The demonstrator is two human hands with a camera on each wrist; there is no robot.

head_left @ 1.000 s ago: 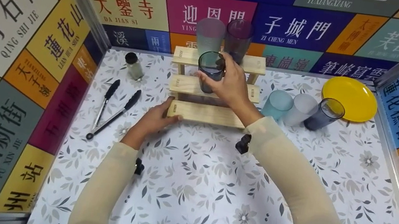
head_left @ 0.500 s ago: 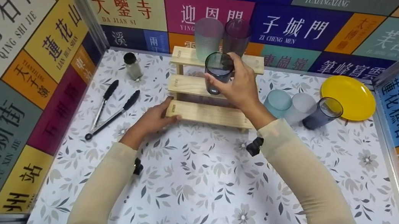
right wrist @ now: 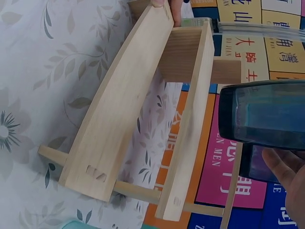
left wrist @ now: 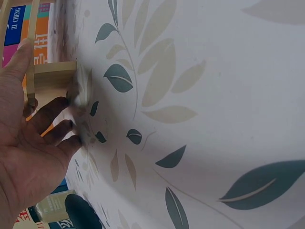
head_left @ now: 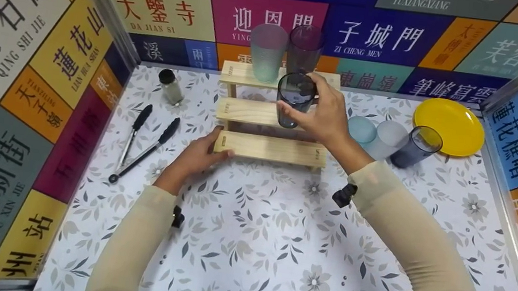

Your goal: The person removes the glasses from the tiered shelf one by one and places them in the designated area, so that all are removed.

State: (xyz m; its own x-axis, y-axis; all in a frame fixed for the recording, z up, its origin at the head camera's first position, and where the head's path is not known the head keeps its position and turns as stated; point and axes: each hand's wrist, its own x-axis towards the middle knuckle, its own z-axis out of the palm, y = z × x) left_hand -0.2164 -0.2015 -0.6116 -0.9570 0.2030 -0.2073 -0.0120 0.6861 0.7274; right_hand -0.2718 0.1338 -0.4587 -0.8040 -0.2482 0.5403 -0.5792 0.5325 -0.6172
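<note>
- Placing a cup (head_left: 294,95), we judge; our right hand (head_left: 329,114) grips it.
- Our left hand (head_left: 199,153) clasps the near shelf (head_left: 274,148).
- Next calls for level lowering.

Dark smoky glass (head_left: 295,90): transparent, rim upward, base thick and darker. Roughly upright, gripped at side by right hand (head_left: 327,112), in air over middle tier (head_left: 247,111), toward right; gap between base and plank visible in right wrist view. Wooden rack (head_left: 273,148): pale, grain visible, three flat planks stepped like stairs, lowest in front, small marks near plank ends. Stands on table (head_left: 246,239), long side toward person. Left hand (head_left: 196,158) grips left end of bottom tier (right wrist: 116,109), thumb at front edge.
</note>
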